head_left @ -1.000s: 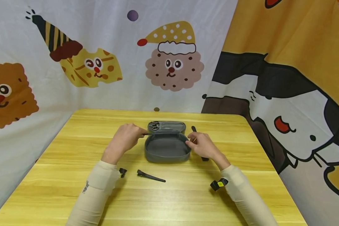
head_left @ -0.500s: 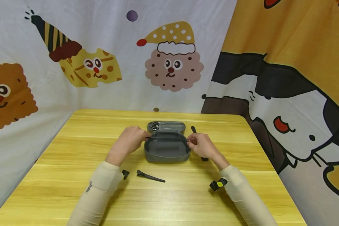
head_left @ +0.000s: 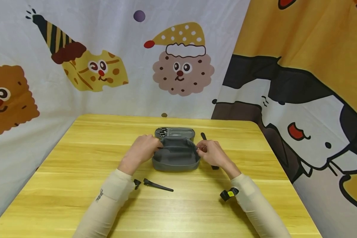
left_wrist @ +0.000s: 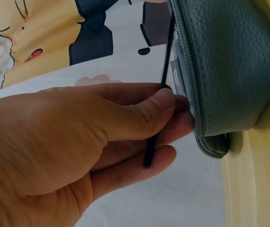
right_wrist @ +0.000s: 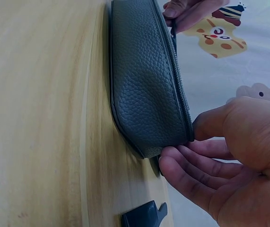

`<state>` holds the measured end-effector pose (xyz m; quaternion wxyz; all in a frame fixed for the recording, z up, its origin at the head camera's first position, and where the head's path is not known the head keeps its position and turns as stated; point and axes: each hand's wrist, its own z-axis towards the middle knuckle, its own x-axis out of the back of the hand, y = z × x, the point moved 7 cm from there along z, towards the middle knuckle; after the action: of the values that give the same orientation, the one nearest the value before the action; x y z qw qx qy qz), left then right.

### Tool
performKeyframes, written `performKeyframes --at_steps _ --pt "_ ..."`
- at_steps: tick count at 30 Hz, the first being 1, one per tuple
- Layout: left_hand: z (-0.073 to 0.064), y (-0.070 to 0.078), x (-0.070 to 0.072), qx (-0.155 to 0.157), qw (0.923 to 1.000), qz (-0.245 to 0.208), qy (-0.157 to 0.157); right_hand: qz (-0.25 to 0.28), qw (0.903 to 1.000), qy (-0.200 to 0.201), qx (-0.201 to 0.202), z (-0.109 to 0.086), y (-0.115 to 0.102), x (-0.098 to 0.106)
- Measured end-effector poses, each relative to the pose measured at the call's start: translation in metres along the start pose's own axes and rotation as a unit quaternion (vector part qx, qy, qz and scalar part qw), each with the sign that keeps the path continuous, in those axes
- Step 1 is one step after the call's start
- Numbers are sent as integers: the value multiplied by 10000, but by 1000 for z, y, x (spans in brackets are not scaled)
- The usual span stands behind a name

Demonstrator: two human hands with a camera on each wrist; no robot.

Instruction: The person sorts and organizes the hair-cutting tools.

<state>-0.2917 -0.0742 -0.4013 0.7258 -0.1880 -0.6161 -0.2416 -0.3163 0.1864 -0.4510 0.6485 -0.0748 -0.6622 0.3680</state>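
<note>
A grey zippered case [head_left: 176, 166] with pebbled sides lies unzipped on the table, its lid folded back. Scissors [head_left: 163, 132] sit in the lid's pocket. My left hand [head_left: 145, 147] is at the case's left rim and pinches a slim black stick-like item [left_wrist: 166, 56] between thumb and fingers. That item reaches along the case's opening in the left wrist view; its kind is unclear. On the opposite side, my right hand [head_left: 211, 152] pinches the case's zippered rim between thumb and fingers, as the right wrist view [right_wrist: 215, 156] shows.
In front of the case lies a black hair clip [head_left: 158, 185]. A long black item [head_left: 204, 136] rests to the right, partly behind my right hand. The wooden table [head_left: 178, 215] ends at a printed cloth backdrop [head_left: 122, 99].
My left hand has moved right and slightly down, bringing the black item from over the case's left rim into its opening. The right hand stays at the right rim.
</note>
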Motion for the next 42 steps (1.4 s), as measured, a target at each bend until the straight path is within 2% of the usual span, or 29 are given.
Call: performKeyframes --at_steps 5,12,17,25,32,38,42 --pt "4 3 -4 -57 9998 -20 -190 -33 10000 -37 78 0 -1 -2" --pt "15 6 -6 -248 9997 -79 -43 -35 10000 -15 -16 2 -1 -1" --pt "21 6 -8 -269 9991 -226 -238 -56 10000 -24 23 3 -2 1" --pt "27 5 -17 -168 9967 -434 -666 -82 9999 -77 7 3 -1 0" --pt "35 1 -27 -170 9959 -461 -761 -69 10000 -68 -3 3 -2 0" --pt "39 0 -30 8 9939 -605 -919 -75 9999 -77 -9 3 -2 0" --pt "40 0 -34 36 9933 -522 -1030 -22 9999 -117 2 3 -2 0"
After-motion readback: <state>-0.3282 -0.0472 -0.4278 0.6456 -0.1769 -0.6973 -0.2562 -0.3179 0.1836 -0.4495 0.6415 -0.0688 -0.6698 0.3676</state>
